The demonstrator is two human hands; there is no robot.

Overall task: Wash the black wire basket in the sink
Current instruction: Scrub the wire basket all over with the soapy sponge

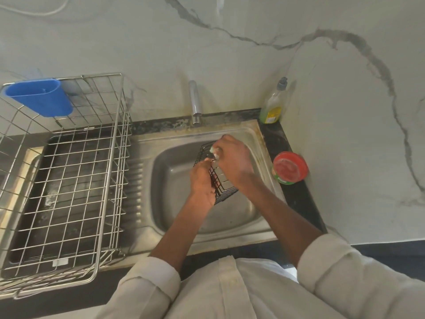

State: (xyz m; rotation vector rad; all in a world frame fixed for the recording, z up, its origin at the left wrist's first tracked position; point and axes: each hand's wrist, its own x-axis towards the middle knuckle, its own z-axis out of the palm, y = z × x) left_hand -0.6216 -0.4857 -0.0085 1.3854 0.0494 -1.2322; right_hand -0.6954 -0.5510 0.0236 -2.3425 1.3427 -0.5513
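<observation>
black counter (pixel 296 199), sink (pixel 147 157), bottle (pixel 272 107), tub (pixel 289 168)

A large steel wire dish rack (pixel 69 180) fills the left half of the frame, standing on the ridged draining board with a dark tray under its grid. A blue plastic cup holder (pixel 39 97) hangs on the rack's far rim at upper left. At upper centre a chrome tap (pixel 195 102) rises from the back of the dark bench (pixel 296 192), against a pale marble-veined wall (pixel 253 54). In the back corner, right of the tap, stands a bottle of yellow-green dish liquid (pixel 273 104) with a grey pump cap. Nearer, at centre right, a round tub with a red lid (pixel 290 167) sits on the bench strip, just beside the wall.
</observation>
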